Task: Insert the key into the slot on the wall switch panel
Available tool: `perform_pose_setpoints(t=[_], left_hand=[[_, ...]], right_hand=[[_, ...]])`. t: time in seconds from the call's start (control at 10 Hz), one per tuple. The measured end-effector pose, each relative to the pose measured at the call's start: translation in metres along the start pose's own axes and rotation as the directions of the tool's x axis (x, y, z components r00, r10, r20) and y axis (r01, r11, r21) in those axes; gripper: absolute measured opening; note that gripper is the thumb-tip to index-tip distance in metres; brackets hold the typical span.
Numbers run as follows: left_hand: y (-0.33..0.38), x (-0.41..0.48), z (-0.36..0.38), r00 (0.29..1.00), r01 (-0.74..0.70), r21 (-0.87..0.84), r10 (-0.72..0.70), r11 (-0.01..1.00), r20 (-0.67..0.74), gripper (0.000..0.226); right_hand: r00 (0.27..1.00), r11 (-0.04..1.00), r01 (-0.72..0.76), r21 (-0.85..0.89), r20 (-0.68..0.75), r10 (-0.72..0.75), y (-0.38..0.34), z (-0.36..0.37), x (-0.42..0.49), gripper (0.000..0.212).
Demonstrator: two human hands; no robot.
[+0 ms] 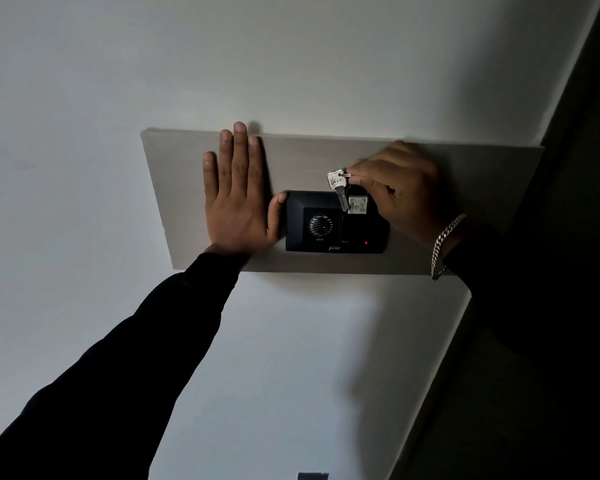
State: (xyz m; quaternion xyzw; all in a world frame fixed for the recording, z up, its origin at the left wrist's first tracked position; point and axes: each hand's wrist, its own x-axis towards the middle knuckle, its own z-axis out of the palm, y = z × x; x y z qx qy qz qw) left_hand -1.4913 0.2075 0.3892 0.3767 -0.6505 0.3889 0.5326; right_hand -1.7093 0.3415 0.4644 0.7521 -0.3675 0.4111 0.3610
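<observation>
My right hand (400, 192) is up at the top right corner of the black wall switch panel (336, 223), fingers curled together and pinched on the ring end of a key set; just what my fingertips grip is hidden behind them. From that pinch the silver key (338, 188) hangs down, head up and to the left, blade pointing down across the panel's upper edge. Beside the blade, touching or nearly so, is a small pale tag (357, 205) with dark marks I cannot read; it sits against the upper right part of the panel, and whether it stands in a slot there I cannot tell. A silver chain bracelet (445, 244) circles my right wrist above a dark sleeve. My left hand (236, 195) lies flat and open, fingers straight and apart, pressed on the grey backing board (187, 188), with the thumb touching the panel's left edge. Its black sleeve (136, 358) runs down to the lower left. On the panel's left half is a round ribbed knob (320, 225), and low on the right a small red light (366, 242) glows. The board is mounted on a white wall (84, 98), with a dark edge at the far right.
</observation>
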Motion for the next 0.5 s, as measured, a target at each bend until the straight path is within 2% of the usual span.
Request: perform_pose_setpoints(t=[0.4, 0.5], left_hand=[[-0.001, 0.004, -0.009, 0.993, 0.021, 0.010, -0.022, 1.000, 0.120, 0.077], [0.004, 0.001, -0.020, 0.987, 0.024, -0.042, -0.017, 0.999, 0.158, 0.077]], right_hand=[[0.999, 0.999, -0.022, 0.041, -0.037, 0.024, 0.001, 0.008, -0.010, 0.012], [0.991, 0.987, -0.136, 0.089, -0.002, 0.137, -0.009, -0.007, -0.017, 0.024]])
